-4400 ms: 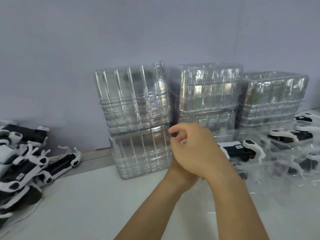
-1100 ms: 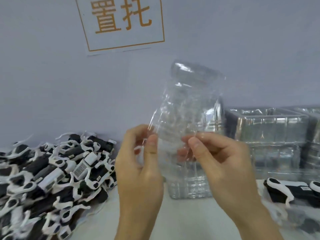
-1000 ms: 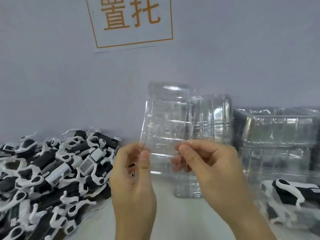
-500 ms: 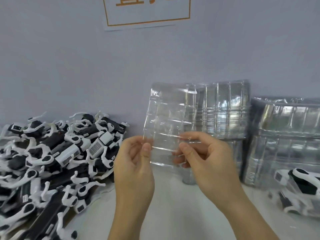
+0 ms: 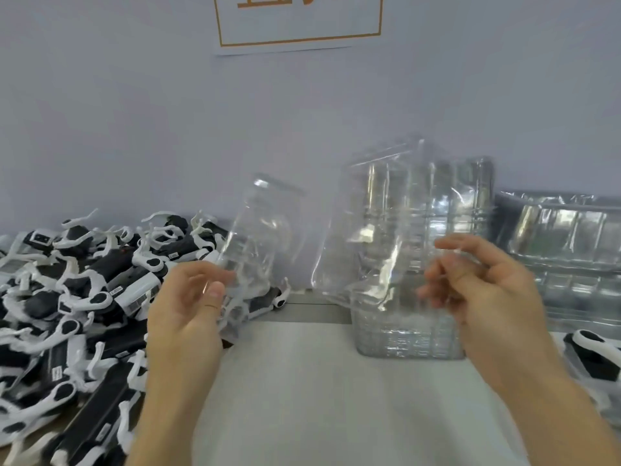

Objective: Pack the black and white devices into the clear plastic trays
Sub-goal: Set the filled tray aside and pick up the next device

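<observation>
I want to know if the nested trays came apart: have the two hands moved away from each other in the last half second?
Yes. The left hand now sits before the device pile, the right hand before the tray stack, each holding a separate clear tray.

white table (image 5: 302, 398), device pile (image 5: 74, 297), tray stacks (image 5: 420, 331)

Views: we have one, the head camera; no second view shares the scene.
Position: we look from the person's head, above and behind the hands, close to them.
Facing: forward and slightly down, toward the wall (image 5: 134, 129) at the far edge of the surface (image 5: 319, 398).
Framing: wide angle; the left hand (image 5: 188, 304) and right hand (image 5: 484, 284) sit low in the centre, forearms running off the bottom edge.
Top edge: cuts through a sign (image 5: 299, 25) on the wall.
</observation>
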Action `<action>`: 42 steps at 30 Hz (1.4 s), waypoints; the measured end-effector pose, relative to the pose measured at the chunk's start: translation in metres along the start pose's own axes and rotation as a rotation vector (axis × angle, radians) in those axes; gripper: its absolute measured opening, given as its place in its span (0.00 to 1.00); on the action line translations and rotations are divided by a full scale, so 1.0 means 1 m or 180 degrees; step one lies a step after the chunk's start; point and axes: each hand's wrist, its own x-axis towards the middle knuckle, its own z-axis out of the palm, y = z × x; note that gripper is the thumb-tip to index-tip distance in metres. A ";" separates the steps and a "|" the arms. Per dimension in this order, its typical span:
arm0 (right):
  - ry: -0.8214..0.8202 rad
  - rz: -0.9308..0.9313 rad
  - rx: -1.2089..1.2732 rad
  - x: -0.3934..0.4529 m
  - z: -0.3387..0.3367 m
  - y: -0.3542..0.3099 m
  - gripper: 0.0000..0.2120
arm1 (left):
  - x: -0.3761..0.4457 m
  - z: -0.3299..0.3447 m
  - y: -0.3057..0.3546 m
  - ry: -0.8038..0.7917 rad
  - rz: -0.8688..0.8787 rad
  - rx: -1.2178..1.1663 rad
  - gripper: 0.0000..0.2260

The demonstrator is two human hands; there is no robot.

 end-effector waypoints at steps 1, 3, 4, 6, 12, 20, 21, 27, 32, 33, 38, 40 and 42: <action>0.0036 0.0070 0.0240 0.002 -0.006 -0.002 0.18 | 0.001 -0.007 0.000 -0.0186 0.0059 0.0133 0.13; 0.0092 0.0160 0.0688 0.006 -0.019 -0.008 0.18 | 0.004 -0.018 0.000 -0.0409 0.0186 0.0303 0.12; 0.0127 0.0169 0.0852 0.008 -0.024 -0.011 0.16 | 0.004 -0.023 0.000 -0.0467 0.0201 0.0347 0.13; 0.0255 0.0105 0.1116 0.010 -0.034 -0.019 0.12 | 0.005 -0.029 -0.003 -0.0582 0.0130 0.0353 0.15; 0.0948 0.0037 0.1263 0.018 -0.062 -0.042 0.07 | 0.002 -0.021 -0.015 -0.1334 -0.0107 0.0393 0.19; 0.1586 -0.0110 0.1223 0.074 -0.095 -0.083 0.07 | -0.012 -0.003 -0.028 -0.2314 -0.0297 0.1179 0.18; 0.1640 -0.0032 0.1080 0.084 -0.096 -0.084 0.07 | -0.013 -0.001 -0.028 -0.2434 -0.0365 0.1240 0.17; 0.1567 0.0984 -0.0185 0.119 -0.104 -0.069 0.18 | -0.020 0.009 -0.038 -0.2689 -0.0692 0.1560 0.11; 0.1771 0.1251 -0.0820 0.119 -0.122 -0.059 0.06 | -0.024 0.011 -0.042 -0.2800 -0.0930 0.1768 0.09; 0.1792 0.1267 -0.0924 0.118 -0.125 -0.057 0.09 | -0.024 0.011 -0.042 -0.2820 -0.0953 0.1780 0.09; 0.2070 0.1196 -0.0996 0.107 -0.121 -0.043 0.11 | -0.024 0.013 -0.041 -0.2896 -0.1123 0.1827 0.11; 0.2271 0.1091 -0.0925 0.104 -0.121 -0.035 0.08 | -0.025 0.016 -0.040 -0.2855 -0.1306 0.1805 0.18; 0.2306 0.1057 -0.0875 0.102 -0.121 -0.031 0.08 | -0.025 0.020 -0.040 -0.2736 -0.1478 0.1852 0.23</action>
